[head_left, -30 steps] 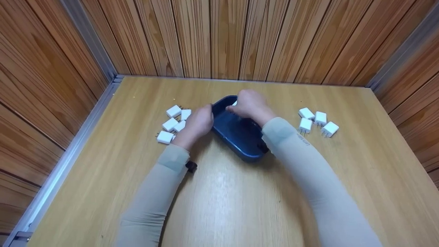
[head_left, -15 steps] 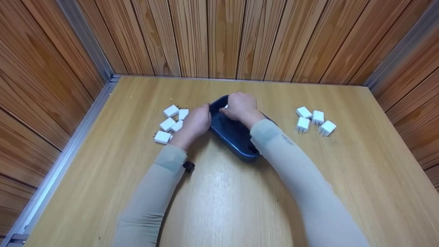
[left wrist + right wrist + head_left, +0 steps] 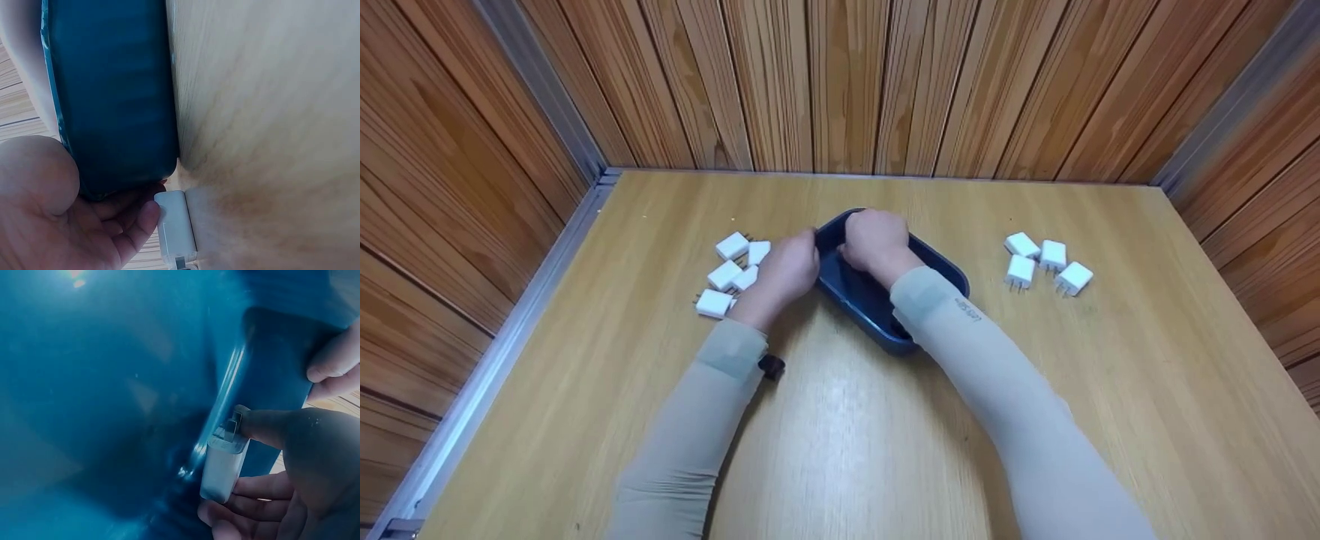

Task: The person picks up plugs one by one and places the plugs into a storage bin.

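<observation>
A dark blue plastic tray [image 3: 941, 264] stands at an angle on the table. My left hand [image 3: 787, 266] grips its far left end, with the thumb at the wall. My right hand [image 3: 875, 241] is down inside the tray at that same end. In the right wrist view it holds a white plug-in charger [image 3: 224, 467] between thumb and fingers, prongs towards the thumb, close to the tray wall; from the head this charger is hidden. Beside my left fingers, another white charger [image 3: 175, 225] lies on the table.
Several white chargers [image 3: 725, 274] lie in a group left of the tray, close to my left wrist. A second group of chargers [image 3: 1052, 255] lies to the right. Wooden panel walls [image 3: 847, 90] enclose the table [image 3: 825, 450] at the back and sides.
My right hand has moved left and lower into the tray's far end, hiding the white charger seen at its fingertips before. The left hand stays at the tray's end.
</observation>
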Available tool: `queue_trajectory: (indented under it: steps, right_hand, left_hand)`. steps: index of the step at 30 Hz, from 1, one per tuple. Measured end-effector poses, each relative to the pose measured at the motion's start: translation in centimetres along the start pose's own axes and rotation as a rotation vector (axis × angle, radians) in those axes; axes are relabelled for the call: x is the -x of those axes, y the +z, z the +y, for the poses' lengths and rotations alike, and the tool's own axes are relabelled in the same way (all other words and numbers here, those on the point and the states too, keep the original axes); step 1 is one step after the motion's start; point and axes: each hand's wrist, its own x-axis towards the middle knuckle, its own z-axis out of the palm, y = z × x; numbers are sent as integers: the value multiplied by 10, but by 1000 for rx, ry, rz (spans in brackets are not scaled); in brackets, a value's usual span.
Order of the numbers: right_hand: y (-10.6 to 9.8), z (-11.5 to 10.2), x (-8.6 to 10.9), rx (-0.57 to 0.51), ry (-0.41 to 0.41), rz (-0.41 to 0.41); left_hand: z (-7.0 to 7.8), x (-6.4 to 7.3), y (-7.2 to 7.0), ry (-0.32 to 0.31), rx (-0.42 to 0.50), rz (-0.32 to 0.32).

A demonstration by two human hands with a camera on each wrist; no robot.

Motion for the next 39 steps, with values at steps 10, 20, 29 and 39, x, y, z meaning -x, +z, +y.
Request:
queue_trajectory:
  steps: [10, 20, 29, 39]
  right_hand:
    - [11, -3, -4, -114, 63, 10]
    - [12, -4, -5, -107, 67, 25]
    - [13, -5, -5, -126, 47, 70]
    - [11, -5, -6, -96, 18, 56]
  left_hand:
    - [11, 10, -11, -12, 7, -8]
    - [-9, -8, 9, 13, -6, 29]
    - [-36, -30, 35, 35, -56, 49]
    - [-31, -27, 29, 17, -12, 12]
